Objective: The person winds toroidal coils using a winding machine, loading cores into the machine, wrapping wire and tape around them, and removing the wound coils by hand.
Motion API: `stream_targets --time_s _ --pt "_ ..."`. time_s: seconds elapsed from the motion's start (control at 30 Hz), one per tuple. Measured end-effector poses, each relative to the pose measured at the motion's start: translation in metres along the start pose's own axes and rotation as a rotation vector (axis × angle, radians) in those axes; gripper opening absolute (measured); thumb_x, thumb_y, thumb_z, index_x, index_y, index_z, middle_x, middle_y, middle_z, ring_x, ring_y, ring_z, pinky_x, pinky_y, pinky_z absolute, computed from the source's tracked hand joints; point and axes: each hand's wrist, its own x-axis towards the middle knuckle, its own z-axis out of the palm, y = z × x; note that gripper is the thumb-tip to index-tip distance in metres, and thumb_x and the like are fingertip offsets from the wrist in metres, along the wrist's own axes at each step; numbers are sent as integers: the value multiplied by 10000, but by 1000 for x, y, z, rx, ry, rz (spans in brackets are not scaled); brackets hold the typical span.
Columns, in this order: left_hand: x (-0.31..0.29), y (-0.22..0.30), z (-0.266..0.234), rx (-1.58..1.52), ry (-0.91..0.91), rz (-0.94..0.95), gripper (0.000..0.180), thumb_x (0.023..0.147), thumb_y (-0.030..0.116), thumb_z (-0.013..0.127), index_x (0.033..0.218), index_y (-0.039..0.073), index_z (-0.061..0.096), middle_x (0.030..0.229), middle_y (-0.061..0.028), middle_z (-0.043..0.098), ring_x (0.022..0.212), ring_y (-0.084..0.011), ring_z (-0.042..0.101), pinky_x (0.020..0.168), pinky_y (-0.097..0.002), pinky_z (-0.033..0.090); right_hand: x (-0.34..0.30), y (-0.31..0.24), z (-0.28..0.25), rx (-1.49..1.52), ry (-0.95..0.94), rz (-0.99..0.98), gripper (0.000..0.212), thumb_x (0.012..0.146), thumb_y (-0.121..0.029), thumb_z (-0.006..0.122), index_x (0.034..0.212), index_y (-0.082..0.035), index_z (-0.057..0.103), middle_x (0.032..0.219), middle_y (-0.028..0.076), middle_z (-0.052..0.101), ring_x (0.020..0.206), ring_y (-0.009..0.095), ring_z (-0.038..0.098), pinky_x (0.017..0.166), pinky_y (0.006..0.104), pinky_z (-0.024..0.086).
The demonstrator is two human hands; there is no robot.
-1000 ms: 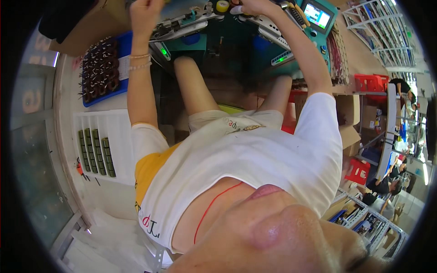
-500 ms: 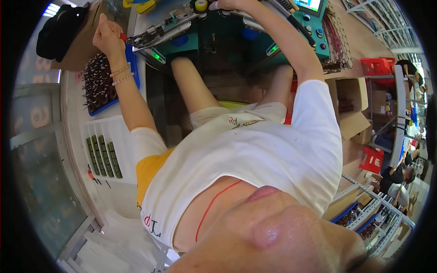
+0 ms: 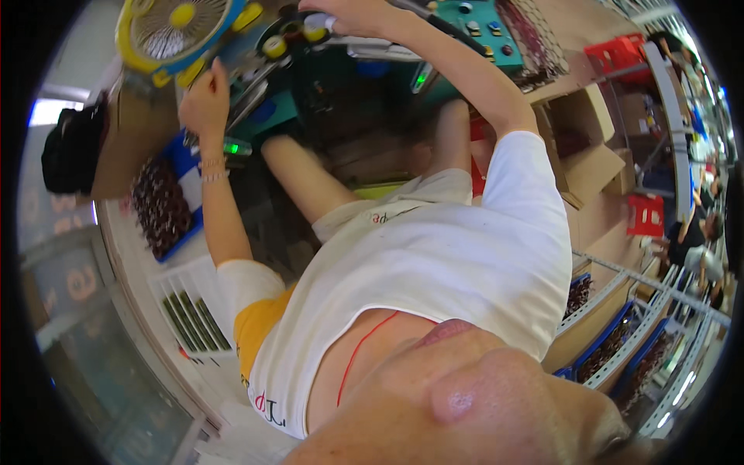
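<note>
My left hand is closed, with its thumb pointing up, beside the metal arm of a green machine. A bit of red shows at its fingers; what it grips is hidden. Over the machine's far side, my right hand has its fingers bent around a small whitish piece I cannot make out. Close to those fingers is a round yellow-topped part. A yellow roll sits between my two hands, nearer the right one.
A blue and yellow fan stands at the far left. Blue trays of dark parts and a white tray with green strips lie on my left. To my right are a control panel, an open cardboard box and red crates.
The view has shifted, bringing the fan into sight at the upper left. My left hand now appears clear of the metal arm's end, and my right hand is nearer the yellow-topped part.
</note>
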Motion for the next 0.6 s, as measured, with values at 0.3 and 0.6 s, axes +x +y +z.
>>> stream_targets --time_s 0.3,0.6 --pt "6 15 5 195 225 160 389 914 241 680 575 109 542 547 -57 540 465 -267 551 409 -395 399 -306 279 -119 -215 41 1193 202 857 -119 576 1011 -36 677 1029 197 675 950 357 632 836 437 517" --pt "1 19 10 258 204 104 459 935 120 652 557 51 402 508 -86 399 419 -270 430 423 -395 335 -353 324 -95 -142 -147 1471 354 848 -411 685 982 -83 700 999 170 697 908 367 652 807 446 530"
